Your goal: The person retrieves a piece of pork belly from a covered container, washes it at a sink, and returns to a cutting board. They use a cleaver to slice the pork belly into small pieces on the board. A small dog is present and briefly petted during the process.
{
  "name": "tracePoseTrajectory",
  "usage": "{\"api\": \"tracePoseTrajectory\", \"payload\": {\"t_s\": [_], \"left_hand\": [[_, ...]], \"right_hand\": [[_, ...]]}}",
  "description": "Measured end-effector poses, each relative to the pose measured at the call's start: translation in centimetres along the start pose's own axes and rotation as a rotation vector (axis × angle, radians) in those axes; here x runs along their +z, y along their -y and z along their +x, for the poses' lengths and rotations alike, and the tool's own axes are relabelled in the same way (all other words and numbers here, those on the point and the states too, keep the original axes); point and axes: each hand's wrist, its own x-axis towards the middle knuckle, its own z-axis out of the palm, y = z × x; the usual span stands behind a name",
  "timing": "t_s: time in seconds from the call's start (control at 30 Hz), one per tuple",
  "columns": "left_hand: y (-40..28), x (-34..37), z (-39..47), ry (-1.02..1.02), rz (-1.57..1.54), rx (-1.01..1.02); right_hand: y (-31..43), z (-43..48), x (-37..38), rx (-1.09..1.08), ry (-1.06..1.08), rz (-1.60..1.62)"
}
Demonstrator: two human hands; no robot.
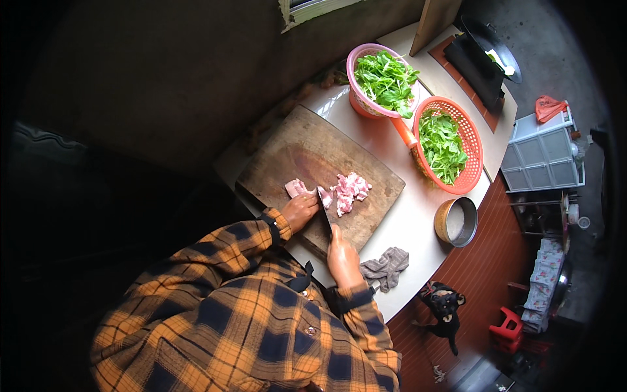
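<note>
My left hand [300, 211] presses on a piece of raw, fatty meat [297, 188] lying on a thick wooden cutting board [313, 142]. In my right hand [342, 256] is the handle of a kitchen knife [325, 212], its blade angled up and to the left, right beside my left fingers. A thin slice of meat [325, 197] rests against the blade's right side. Farther right on the board sits a loose pile of cut meat slices [351, 192]. The underside of the held piece is hidden by my hand.
Leafy greens fill a pink-rimmed basket [350, 78] and an orange colander [474, 147] behind the board. A metal pot [444, 220] stands near the table's right edge. A grey cloth [389, 267] lies by my right wrist. On the floor, a black dog [443, 313] is close to the table.
</note>
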Motion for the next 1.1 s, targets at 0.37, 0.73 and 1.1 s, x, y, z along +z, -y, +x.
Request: {"api": "tracePoseTrajectory", "payload": {"t_s": [0.37,0.73,1.1], "left_hand": [[0.0,-0.3,0.1,-0.031,-0.023,-0.010],[-2.1,-1.2,4.6,0.016,-0.029,-0.307],[0.3,0.2,6.3,0.107,-0.025,-0.100]], "right_hand": [[-1.2,0.5,-1.0,0.169,-0.101,0.146],[-2.5,-1.3,-2.5,0.256,-0.294,0.473],[-2.6,0.2,-2.0,0.225,-0.328,0.131]]}}
